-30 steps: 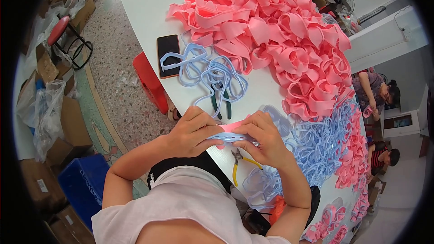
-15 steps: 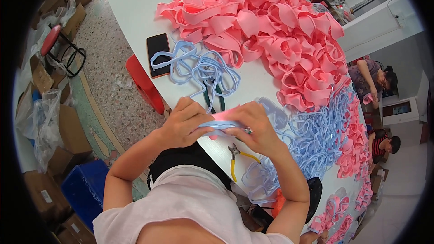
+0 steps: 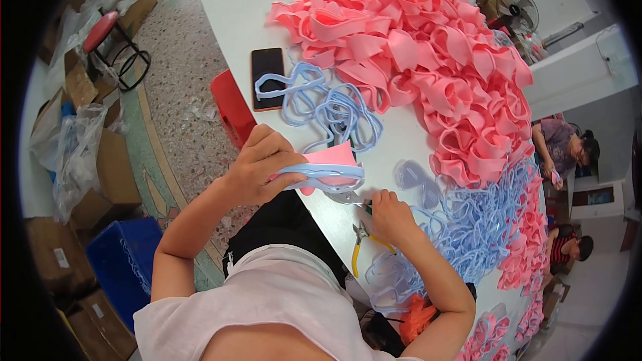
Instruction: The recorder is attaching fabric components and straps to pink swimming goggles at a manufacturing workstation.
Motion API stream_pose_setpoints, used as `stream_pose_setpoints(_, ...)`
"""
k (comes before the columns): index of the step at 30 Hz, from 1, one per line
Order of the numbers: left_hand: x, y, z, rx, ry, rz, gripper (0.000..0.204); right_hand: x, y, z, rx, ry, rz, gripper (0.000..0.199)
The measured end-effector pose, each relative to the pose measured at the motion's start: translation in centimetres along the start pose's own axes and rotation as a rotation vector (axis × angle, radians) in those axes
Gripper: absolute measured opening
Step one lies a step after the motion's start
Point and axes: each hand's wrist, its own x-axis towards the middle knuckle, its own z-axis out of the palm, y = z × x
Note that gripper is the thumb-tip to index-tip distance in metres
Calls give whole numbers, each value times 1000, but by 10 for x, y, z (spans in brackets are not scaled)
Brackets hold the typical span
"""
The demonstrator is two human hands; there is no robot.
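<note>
Spreading across the long white table point(image 3: 234, 7), a great heap of pink foam bands point(image 3: 428, 73) is the biggest thing in view, with a tangle of pale blue goggle frames point(image 3: 481, 227) beside it at the right and a smaller bunch of blue frames point(image 3: 321, 103) next to a dark phone point(image 3: 267, 77). Over the table's near edge, the left hand point(image 3: 257, 167) pinches one blue frame with a pink foam band point(image 3: 328, 170) laid on it, fingers closed around its left end. This piece looks light, thin and bendy, the foam soft and easily creased, so it is probably best held by the rim at one end, as here. The right hand point(image 3: 391, 217) rests on the table just below it, fingers curled on a small metal tool point(image 3: 351, 198); what kind I cannot tell. Yellow-handled pliers point(image 3: 364, 241) lie close by.
</note>
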Motion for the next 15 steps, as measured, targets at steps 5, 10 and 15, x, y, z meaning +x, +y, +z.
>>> stream_pose_setpoints(5,-1,-1,-15,24,5,13,25,4,-3,2,-6,-21,172,26)
stream_pose_setpoints(10,-6,-9,-34,57,-9,3,24,-30,18,-34,376,37,113,36)
stream_pose_setpoints(15,2,-7,-34,6,-87,64,24,-30,2,-88,441,385,49,48)
